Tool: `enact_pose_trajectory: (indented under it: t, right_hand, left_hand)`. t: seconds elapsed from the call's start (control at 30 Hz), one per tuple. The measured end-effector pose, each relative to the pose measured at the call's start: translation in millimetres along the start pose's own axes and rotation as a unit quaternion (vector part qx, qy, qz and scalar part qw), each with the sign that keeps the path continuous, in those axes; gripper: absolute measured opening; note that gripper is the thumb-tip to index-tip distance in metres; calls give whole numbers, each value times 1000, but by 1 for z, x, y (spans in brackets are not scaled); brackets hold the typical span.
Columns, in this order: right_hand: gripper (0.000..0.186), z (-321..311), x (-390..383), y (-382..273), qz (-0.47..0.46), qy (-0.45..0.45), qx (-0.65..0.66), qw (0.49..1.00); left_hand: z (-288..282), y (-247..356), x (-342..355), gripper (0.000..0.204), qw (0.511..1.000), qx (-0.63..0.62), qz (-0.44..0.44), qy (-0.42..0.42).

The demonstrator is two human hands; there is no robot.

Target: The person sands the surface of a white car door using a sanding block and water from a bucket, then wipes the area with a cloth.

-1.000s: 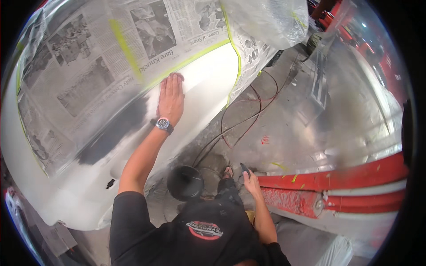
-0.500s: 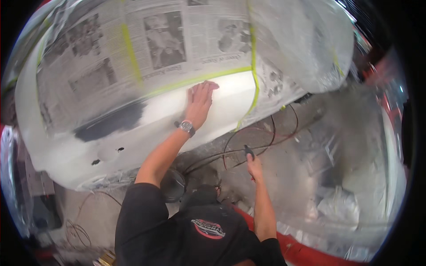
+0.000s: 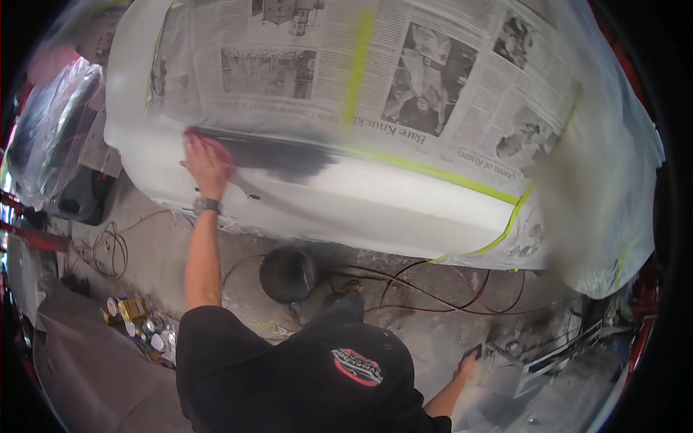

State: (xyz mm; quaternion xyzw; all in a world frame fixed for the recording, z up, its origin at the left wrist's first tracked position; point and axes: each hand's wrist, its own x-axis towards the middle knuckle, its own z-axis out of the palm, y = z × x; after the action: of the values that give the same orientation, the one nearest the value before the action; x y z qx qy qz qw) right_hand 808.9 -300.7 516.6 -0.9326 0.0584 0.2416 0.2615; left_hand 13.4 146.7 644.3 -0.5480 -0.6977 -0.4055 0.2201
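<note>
My left hand (image 3: 204,169), with a grey watch on its wrist, presses a reddish-pink cloth (image 3: 224,159) against a white car body panel (image 3: 419,202). It rests at the left end of a dark grey patch (image 3: 278,156) on that panel. The cloth lies under the palm and shows beside the thumb. Low on the right, away from the car, my right hand (image 3: 465,371) grips a small dark tool (image 3: 472,352). Its exact kind is hard to make out.
Newspaper (image 3: 325,65) and yellow-green tape (image 3: 440,177) cover the car above the panel. Clear plastic sheeting (image 3: 613,180) drapes its right end. On the floor stand a black bucket (image 3: 287,276), looping hoses (image 3: 433,307) and several cans (image 3: 133,310). A metal frame (image 3: 556,357) stands at right.
My left hand and cloth have moved left along the panel, from the white area right of the grey patch to its left end. My right hand has dropped lower and farther right, keeping the tool. The view has shifted.
</note>
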Motion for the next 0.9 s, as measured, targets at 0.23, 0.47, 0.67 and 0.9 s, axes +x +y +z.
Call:
enact_pose_trajectory:
  t: [0.23,0.47,0.67,0.9]
  right_hand:
    - [71,-44,63,63,94,72,72,990]
    - [76,-33,132,69,139,44,117,982]
    - [75,1,227,71,73,-140,-112,981]
    - [65,44,333,-25,-218,-300,-335,866]
  left_hand:
    - [9,-150,71,35,926,343,157,-21]
    - [23,-116,15,47,989,124,63,-40]
    - [23,117,-39,62,998,1,-60,5]
    - [28,309,-123,55,998,-11,-50,20]
